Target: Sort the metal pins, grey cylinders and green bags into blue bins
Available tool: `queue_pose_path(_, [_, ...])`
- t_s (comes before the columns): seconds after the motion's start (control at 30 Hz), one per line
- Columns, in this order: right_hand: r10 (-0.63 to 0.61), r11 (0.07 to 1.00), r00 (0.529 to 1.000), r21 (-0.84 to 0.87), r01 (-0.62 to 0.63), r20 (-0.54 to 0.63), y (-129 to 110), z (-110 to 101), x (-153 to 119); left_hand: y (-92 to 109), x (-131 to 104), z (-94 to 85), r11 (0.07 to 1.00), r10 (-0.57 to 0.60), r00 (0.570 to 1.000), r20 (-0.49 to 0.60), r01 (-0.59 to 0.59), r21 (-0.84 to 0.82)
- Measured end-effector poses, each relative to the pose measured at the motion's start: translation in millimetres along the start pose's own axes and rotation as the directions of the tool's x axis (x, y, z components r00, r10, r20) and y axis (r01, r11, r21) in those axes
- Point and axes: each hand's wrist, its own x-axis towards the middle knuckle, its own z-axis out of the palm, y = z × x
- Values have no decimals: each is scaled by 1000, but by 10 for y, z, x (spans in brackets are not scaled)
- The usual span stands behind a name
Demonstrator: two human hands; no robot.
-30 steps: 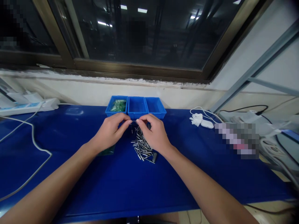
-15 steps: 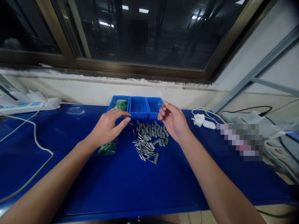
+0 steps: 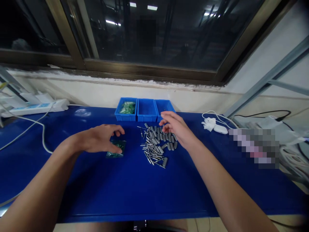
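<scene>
My left hand [image 3: 102,138] is open, thumb and fingers apart, above a flat green clear packet [image 3: 118,149] that it partly covers; I see nothing in its grasp. Over the back right of a group of short grey cylinders [image 3: 169,138], my right hand [image 3: 175,127] hovers with fingers loosely curled and apart, and no object shows in it. A loose heap of thin silver pins resembling blind rivets [image 3: 152,153] lies between the hands. Behind them stand three blue bins: the left bin [image 3: 126,118] contains green packets, the middle bin [image 3: 146,118] looks bare inside, and the right bin [image 3: 166,102] is partly hidden by my hand.
Blue sheeting covers the table [image 3: 135,193]. A white power strip [image 3: 36,109] with cables lies at the left. Crumpled white tissue [image 3: 209,123] and a white adapter [image 3: 220,129] sit at the right, near a metal frame [image 3: 260,83]. A wall and window rise behind.
My right hand has moved down from the right bin to the cylinders, and the small thing in its fingers is no longer seen. My left hand has shifted left and down, its fingers opening wider.
</scene>
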Motion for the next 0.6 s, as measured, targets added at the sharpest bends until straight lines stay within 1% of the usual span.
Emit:
queue_pose_path(0.03, [-11,999,999,-34,12,31,21,30,-8,-22,-17,2,1000,-15,1000,27,15,11])
queue_pose_path(0.1, [-17,994,997,-108,26,78,70,80,-18,-46,-11,21,999,-19,999,32,18,33])
queue_pose_path(0.17, [-53,975,996,-213,68,76,116,125,-37,-29,28,50,999,25,1000,0,-25,23])
queue_pose_path(0.2, [-87,957,993,-270,105,75,135,149,-53,-2,50,64,998,63,997,-34,-63,-4])
queue_pose_path(0.23, [-125,936,988,-319,149,94,151,176,-74,39,71,78,993,104,991,-83,-109,-53])
queue_pose_path(0.3, [-178,897,963,-368,243,203,177,237,-124,151,102,106,957,173,961,-216,-216,-193])
queue_pose_path(0.37, [-200,884,915,-338,323,351,199,296,-169,277,123,140,883,192,917,-350,-317,-346])
queue_pose_path(0.4, [-219,881,889,-311,358,402,208,320,-187,334,134,160,848,200,890,-409,-367,-383])
queue_pose_path(0.43, [-251,875,870,-284,391,425,214,339,-201,380,147,182,821,197,866,-460,-402,-405])
queue_pose_path(0.47, [-289,869,858,-259,421,424,217,353,-212,413,163,206,799,189,843,-503,-430,-420])
queue_pose_path(0.5, [-326,864,854,-238,443,404,216,363,-221,431,183,229,779,179,819,-545,-456,-430])
queue_pose_path(0.53, [-357,863,856,-219,455,373,212,369,-227,437,204,251,760,168,804,-571,-474,-444])
queue_pose_path(0.57, [-379,868,863,-195,457,335,207,373,-230,434,227,271,738,160,797,-582,-488,-466])
queue_pose_path(0.6, [-395,875,870,-166,454,295,205,377,-229,424,249,288,713,158,799,-580,-498,-493])
